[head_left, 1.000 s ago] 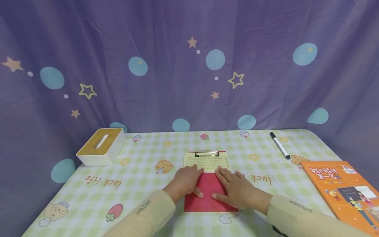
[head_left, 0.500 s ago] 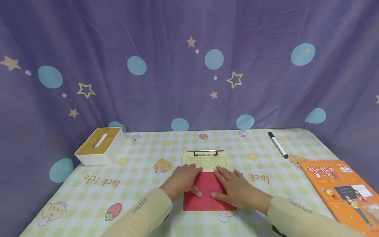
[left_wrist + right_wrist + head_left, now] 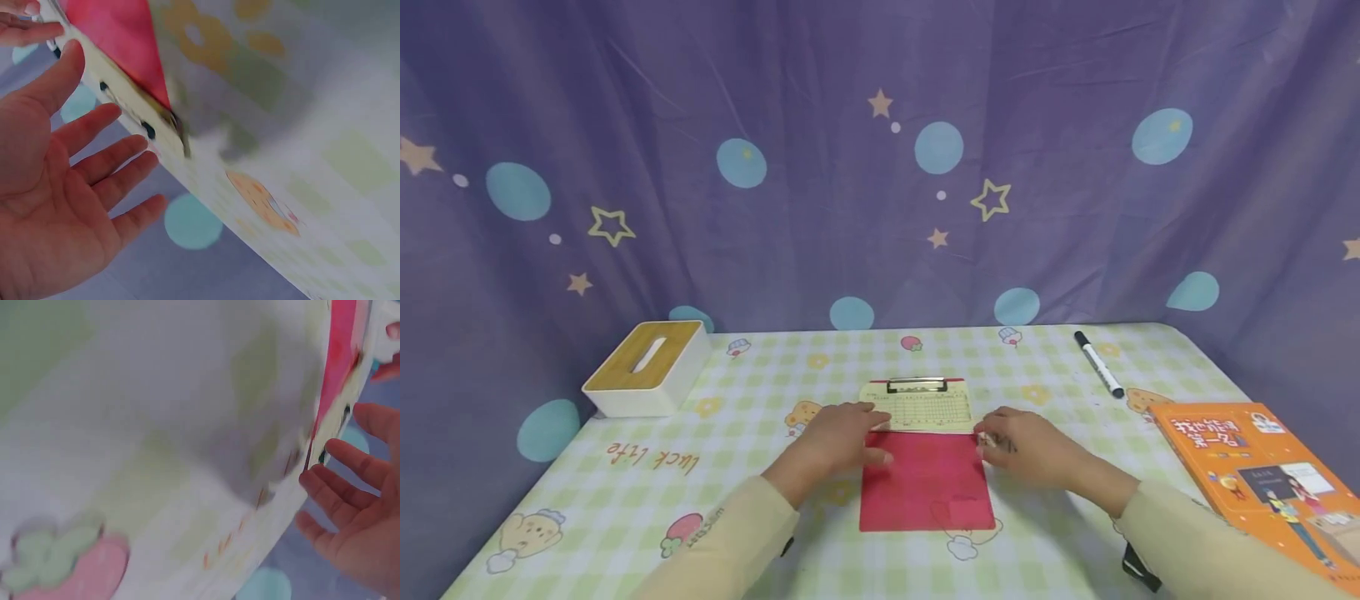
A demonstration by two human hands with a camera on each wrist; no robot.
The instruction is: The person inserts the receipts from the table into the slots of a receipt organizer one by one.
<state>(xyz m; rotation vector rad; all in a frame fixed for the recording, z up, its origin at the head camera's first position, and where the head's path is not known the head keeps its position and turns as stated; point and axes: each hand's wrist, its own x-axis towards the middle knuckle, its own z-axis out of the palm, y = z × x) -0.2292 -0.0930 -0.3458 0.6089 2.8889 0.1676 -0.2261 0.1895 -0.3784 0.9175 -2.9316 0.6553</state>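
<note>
A small red clipboard (image 3: 925,492) lies flat on the table in the head view. Its metal clip (image 3: 917,385) is at the far end, over a pale yellow sheet (image 3: 925,410) printed with a grid. Red covers the near part, and the tablecloth print shows faintly through its lower right corner. My left hand (image 3: 838,437) is at the clipboard's left edge, fingers loosely extended. At the right edge is my right hand (image 3: 1030,446), fingers slightly bent. Both wrist views show relaxed, spread fingers of the left hand (image 3: 75,181) and right hand (image 3: 356,487), gripping nothing.
A white tissue box (image 3: 651,371) with a wooden top stands at the back left. To the back right lies a black-capped marker (image 3: 1099,365). An orange book (image 3: 1255,483) is at the right edge. A checked tablecloth (image 3: 752,450) covers the table; a purple curtain (image 3: 805,233) hangs behind.
Both hands, earlier lying flat on the red part, have lifted off and moved outward to the clipboard's left and right edges. The red surface between them is uncovered.
</note>
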